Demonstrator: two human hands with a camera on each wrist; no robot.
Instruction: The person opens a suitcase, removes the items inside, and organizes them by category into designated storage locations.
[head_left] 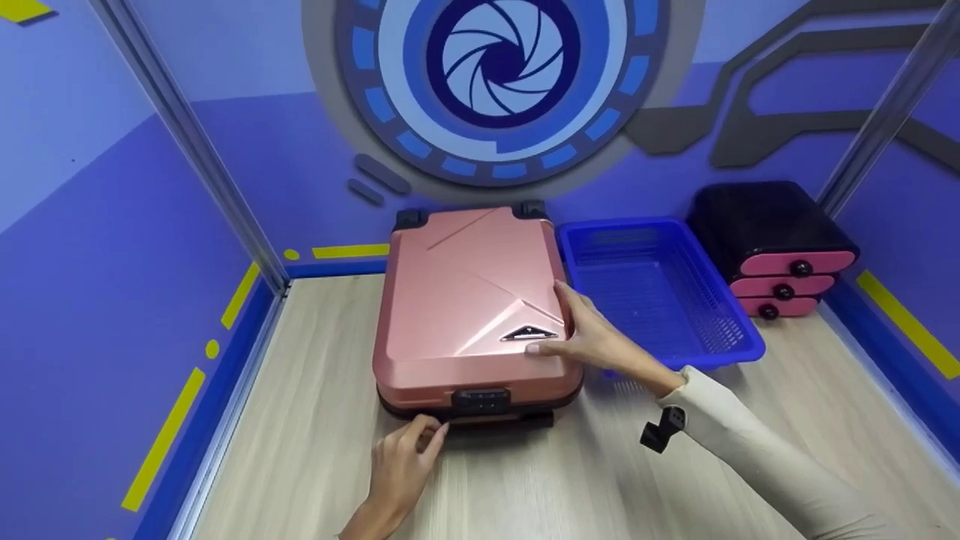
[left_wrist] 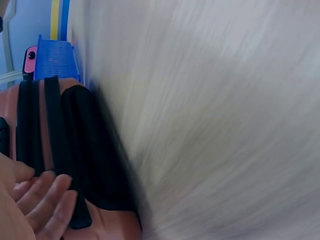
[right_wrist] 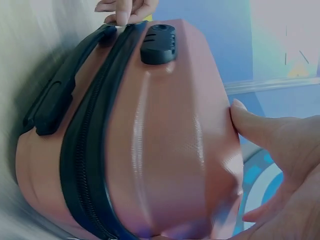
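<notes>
A rose-pink hard-shell suitcase [head_left: 465,300] lies flat on the wooden table, its front edge toward me. My left hand [head_left: 401,457] is at that edge, thumb and fingers pinching a small metallic zipper pull [right_wrist: 111,24], largely hidden by the fingertips. The black zipper [right_wrist: 85,150] runs round the side, between the combination lock [right_wrist: 160,45] and the black carry handle [right_wrist: 55,102]. On the suitcase's right front corner rests my right hand [head_left: 592,334], its thumb on the lid and its fingers along the right side, partly out of sight.
A blue plastic basket [head_left: 739,349] stands directly right of the suitcase. Behind it, to the right, is a black box with pink drawers [head_left: 795,262]. Blue patterned walls [head_left: 255,150] enclose the table [head_left: 315,450] at the back and sides.
</notes>
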